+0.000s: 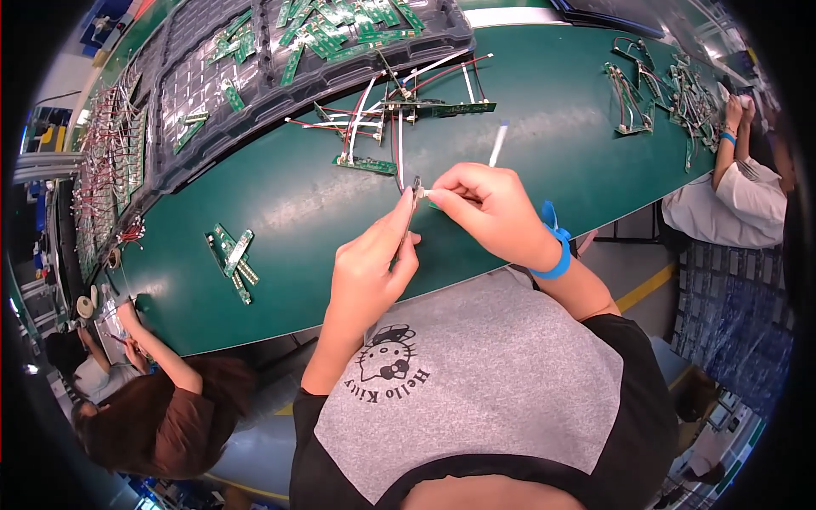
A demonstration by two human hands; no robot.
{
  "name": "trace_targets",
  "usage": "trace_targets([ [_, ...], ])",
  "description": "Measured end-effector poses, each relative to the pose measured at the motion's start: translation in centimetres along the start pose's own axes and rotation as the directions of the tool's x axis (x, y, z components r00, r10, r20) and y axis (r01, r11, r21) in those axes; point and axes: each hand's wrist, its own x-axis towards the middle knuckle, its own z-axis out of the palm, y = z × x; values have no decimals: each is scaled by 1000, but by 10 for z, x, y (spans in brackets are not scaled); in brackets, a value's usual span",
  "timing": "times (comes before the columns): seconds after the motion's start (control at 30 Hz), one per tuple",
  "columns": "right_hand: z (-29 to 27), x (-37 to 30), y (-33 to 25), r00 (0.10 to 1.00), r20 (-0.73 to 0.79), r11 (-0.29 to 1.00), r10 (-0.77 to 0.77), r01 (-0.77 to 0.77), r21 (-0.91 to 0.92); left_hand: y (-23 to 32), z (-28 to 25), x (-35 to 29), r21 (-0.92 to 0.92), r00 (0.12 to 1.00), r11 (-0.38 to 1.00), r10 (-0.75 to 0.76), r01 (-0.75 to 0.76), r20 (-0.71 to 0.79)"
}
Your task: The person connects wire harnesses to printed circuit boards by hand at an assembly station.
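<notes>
My left hand (371, 265) is closed on a narrow circuit board (413, 204), held nearly edge-on above the table. Against the board's upper end, my right hand (490, 206) pinches a small white connector (424, 194) between thumb and forefinger. A white flat cable (498, 146) with a blue tip sticks up behind the right hand; where it joins the connector is hidden by the fingers. Just beyond my hands lies a cluster of green circuit boards (365, 164) linked by red, black and white wires. Some of these wires run down to the held board.
Loose boards (231, 259) lie on the green table (289, 221) at left. Black trays (255, 110) at the back hold more boards, and wired boards (110, 161) stand far left. Another wired pile (693, 102) sits far right, near a co-worker's hands (738, 115). Another person (170, 408) sits at left.
</notes>
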Motion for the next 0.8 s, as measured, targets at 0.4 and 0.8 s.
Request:
trace_targets([
  [0.4,-12,4,2,940,288,915,185,-272,299,-2,7,-1,-199,998,980,-15,27,62],
  [0.8,4,3,12,977,153,952,147,-181,246,-11,8,3,-562,969,790,-222,244,109],
])
